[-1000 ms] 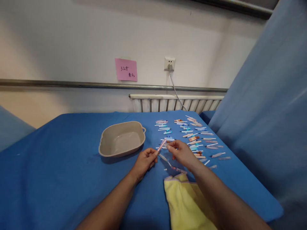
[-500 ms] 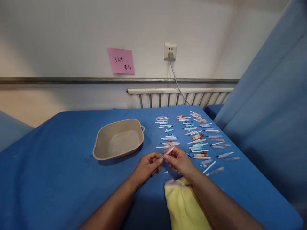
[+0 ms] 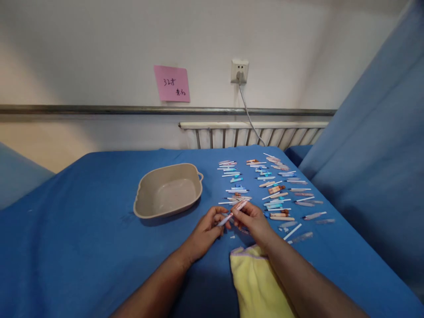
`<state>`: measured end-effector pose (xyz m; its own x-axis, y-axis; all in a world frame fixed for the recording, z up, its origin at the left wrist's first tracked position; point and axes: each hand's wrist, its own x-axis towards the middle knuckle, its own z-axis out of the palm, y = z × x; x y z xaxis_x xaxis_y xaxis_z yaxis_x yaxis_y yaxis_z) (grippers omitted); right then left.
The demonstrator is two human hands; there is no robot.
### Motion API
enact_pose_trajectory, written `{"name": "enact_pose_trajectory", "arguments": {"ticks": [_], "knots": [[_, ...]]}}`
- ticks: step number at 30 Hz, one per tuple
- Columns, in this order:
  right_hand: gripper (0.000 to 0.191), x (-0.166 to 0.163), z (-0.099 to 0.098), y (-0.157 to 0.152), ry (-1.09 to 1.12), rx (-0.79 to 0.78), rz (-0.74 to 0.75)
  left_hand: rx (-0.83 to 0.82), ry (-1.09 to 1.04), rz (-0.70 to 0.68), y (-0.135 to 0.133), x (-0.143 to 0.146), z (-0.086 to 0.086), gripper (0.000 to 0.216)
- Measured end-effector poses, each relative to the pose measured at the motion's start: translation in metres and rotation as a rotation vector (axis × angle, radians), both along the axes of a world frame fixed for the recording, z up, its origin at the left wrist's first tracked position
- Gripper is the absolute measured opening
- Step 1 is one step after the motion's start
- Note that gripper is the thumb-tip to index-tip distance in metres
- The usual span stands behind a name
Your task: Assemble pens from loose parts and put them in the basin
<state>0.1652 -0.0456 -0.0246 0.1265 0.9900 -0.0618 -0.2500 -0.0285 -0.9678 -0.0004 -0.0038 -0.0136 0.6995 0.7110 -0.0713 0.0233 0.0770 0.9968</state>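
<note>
There was one left hand (image 3: 206, 229) and one right hand (image 3: 254, 223), then just one tan basin (image 3: 168, 194), one yellow cloth (image 3: 260, 282), one pink note (image 3: 172, 84), one wall socket (image 3: 239, 70) and one cord (image 3: 247, 108), plus dozens of pen parts (image 3: 275, 189), honestly too small and jumbled to tally

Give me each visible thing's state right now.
Held pen, slanting.
Right grip, closed on it.
Left grip, curled at its near end.
Loose pen parts, lying in rough columns.
Basin, upright.
Plug, in the socket.
Yellow cloth, lying rumpled.
Pink note, stuck to the wall.
Curtain, hanging.
</note>
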Motion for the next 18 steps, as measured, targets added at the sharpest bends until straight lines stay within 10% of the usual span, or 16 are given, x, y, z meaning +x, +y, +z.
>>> {"name": "enact_pose_trajectory", "arguments": {"ticks": [18], "knots": [[0.026,0.004,0.001,0.001,0.292,0.048,-0.086,-0.116,0.133,0.126,0.006,0.0,0.012,0.038]]}}
